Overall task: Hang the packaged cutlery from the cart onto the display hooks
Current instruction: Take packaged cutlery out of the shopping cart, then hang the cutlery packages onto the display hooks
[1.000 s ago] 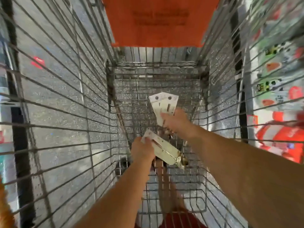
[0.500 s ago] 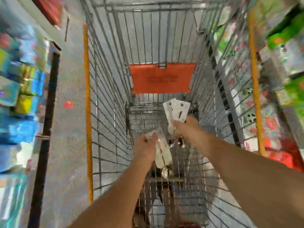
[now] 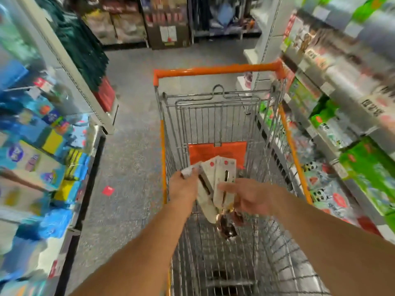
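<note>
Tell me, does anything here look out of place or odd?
One thing: a small red scrap lies on the grey aisle floor, left of the cart. It looks like a dropped label; too blurred to be sure.

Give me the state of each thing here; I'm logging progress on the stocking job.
Cutlery packs: fanned out, lifted above the cart, not yet hung.
Left hand: grips the packs' left edge.
Right hand: holds the packs low down.
Cart: basket looks empty.
Orange flap: hanging down.
</note>
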The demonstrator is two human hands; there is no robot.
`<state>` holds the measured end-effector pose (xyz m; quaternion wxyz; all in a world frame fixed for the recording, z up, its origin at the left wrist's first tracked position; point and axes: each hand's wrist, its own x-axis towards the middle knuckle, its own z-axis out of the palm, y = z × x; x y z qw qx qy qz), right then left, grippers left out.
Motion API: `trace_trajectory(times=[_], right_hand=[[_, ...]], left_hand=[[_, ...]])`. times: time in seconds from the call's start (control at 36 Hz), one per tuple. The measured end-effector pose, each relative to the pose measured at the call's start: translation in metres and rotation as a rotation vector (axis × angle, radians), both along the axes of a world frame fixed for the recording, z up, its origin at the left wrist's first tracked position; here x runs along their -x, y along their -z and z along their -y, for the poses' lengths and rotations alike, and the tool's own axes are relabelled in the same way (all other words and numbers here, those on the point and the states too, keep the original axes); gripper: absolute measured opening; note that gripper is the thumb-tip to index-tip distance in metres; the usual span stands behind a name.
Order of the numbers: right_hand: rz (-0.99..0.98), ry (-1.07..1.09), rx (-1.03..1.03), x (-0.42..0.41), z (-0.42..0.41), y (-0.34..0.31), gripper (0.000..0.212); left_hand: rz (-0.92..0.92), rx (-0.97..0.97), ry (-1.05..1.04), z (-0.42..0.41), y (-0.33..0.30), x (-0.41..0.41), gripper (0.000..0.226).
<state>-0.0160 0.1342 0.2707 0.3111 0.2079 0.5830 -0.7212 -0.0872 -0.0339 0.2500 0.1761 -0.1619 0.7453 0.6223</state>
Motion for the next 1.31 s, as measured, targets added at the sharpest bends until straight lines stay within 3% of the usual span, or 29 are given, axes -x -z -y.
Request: trace_trajectory(times=[0.11,0.22,0.31,0.44,0.64,0.75,0.86,1.08,1.31], right_hand=[[-0.076,0.076,-0.052,0.0,0.029,-0.033,0.035],[-0.097,0.168,-0.092,0.004,0.057,-0.052,0.032],[-0.146,0.208,-0.061,0.011,0.078,-0.062,0.024],[-0.223,0.149,-0.068,0.021,0.109,-0.082,0.025],[-0.357,-0.003,-0.267,0.034,0.148,-0.114,0.024],[-0.399,-0.067,-0.317,0.038,0.17,-0.13,0.034],[-0.428,-0.109,-0.24,0.03,0.196,-0.143,0.017],[-0.423,-0.409,-0.123,0.001,0.255,-0.144,0.028],[-0.605,-0.614,-0.321,-0.042,0.328,-0.155,0.018]], left_hand=[[-0.036,-0.059,-0.024,0.018,-0.027,0.0,0.019],[0.045,-0.194,0.029,0.038,-0.05,-0.011,0.023],[0.133,-0.283,0.102,0.054,-0.06,-0.017,0.044],[0.154,-0.389,0.191,0.084,-0.081,-0.023,0.042],[0.073,-0.316,0.02,0.136,-0.119,-0.032,0.04],[0.015,-0.297,-0.091,0.162,-0.134,-0.044,0.041],[-0.03,-0.287,-0.182,0.191,-0.127,-0.056,0.06],[-0.111,-0.416,-0.424,0.228,-0.145,-0.128,0.032],[-0.174,-0.278,-0.654,0.297,-0.14,-0.191,0.041]])
